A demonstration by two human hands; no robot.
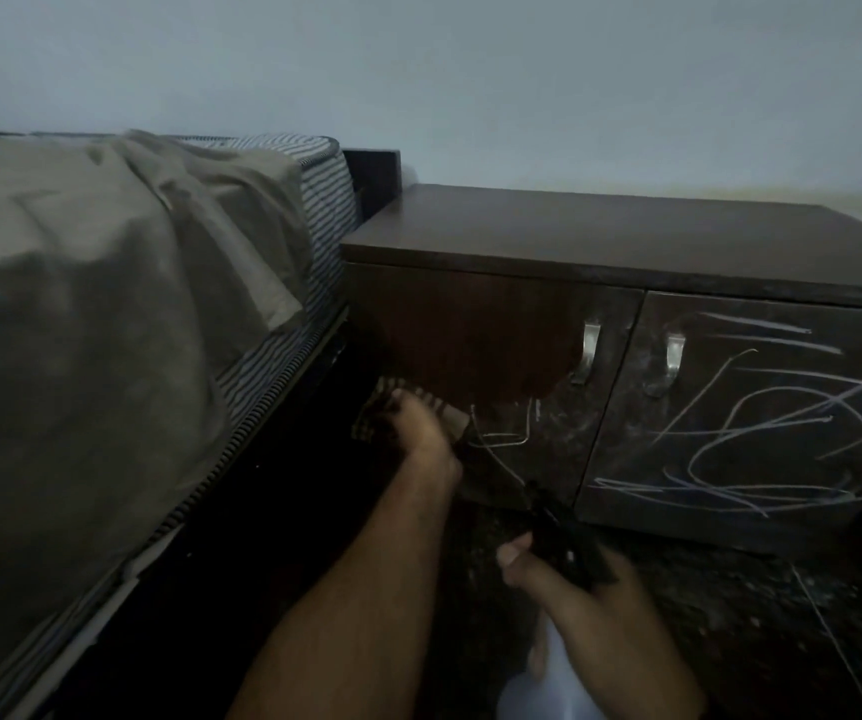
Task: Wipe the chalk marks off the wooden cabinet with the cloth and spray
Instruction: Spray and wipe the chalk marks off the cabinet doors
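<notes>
Right hand [582,569] near, grip clamped on spray bottle [556,667] | left hand [418,423] grip closed on cloth [392,407] at left cabinet [626,226] door | chalk marks [761,433] mostly right door | advise overlapping strokes, firm pressure, work rightward.

A dark speckled floor [730,605] carried a dark brown wooden cabinet [626,236] against a pale wall, just beside a bed [283,387] with a dark frame. On the bed lay a striped mattress [324,210], draped with a rumpled grey-olive sheet [80,283]. The cabinet's top was bare.
</notes>
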